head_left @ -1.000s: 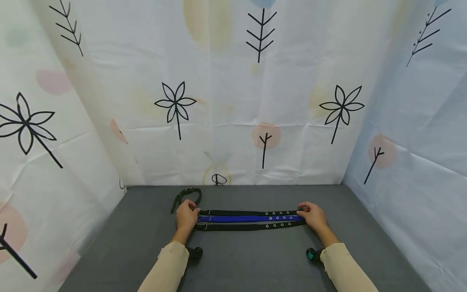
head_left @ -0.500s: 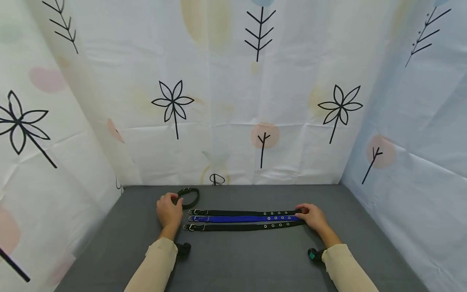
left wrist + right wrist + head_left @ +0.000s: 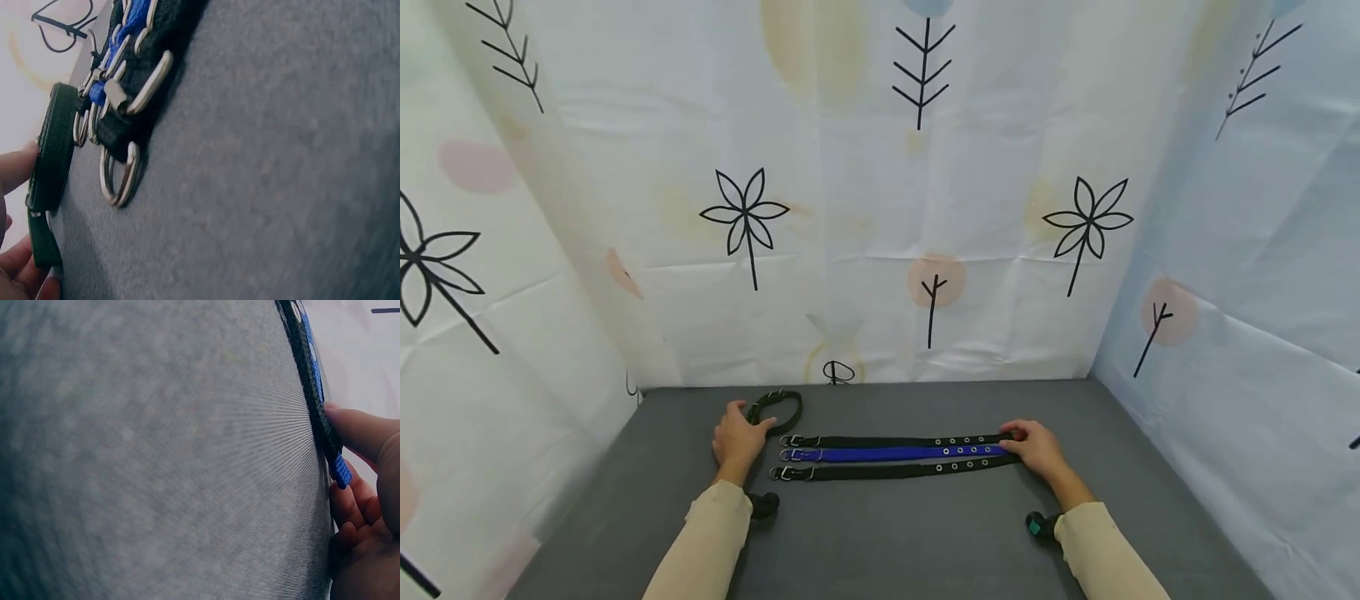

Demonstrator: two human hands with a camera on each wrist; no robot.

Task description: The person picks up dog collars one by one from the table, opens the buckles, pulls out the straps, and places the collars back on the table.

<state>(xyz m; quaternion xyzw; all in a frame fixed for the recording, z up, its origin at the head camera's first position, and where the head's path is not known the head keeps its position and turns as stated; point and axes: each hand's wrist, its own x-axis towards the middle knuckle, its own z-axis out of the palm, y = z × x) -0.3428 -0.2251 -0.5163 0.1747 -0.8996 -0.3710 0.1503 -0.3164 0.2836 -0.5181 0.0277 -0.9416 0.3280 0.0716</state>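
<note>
Three dog collars lie stretched side by side across the grey table: a black collar (image 3: 872,442) at the back, a blue collar (image 3: 868,455) in the middle and another black collar (image 3: 868,472) in front. Their buckles and D-rings point left, their eyelets right. Behind their left ends stands a dark green collar (image 3: 780,394) bent into a loop. My left hand (image 3: 736,440) holds this loop, the thumb (image 3: 15,170) against its band and the fingers by its loose tail. At the right ends, my right hand (image 3: 1037,447) pinches the blue collar, whose tip (image 3: 341,472) pokes out below the thumb.
The grey table (image 3: 880,533) meets a patterned white curtain (image 3: 850,275) at its back edge, and curtain also hangs at both sides. A dark wrist-worn device (image 3: 764,505) sits under the left wrist, and a similar device (image 3: 1041,525) under the right.
My left hand has left the buckle ends of the flat collars, moved left and taken hold of the green loop. My right hand stays at the right ends. The view has shifted slightly.
</note>
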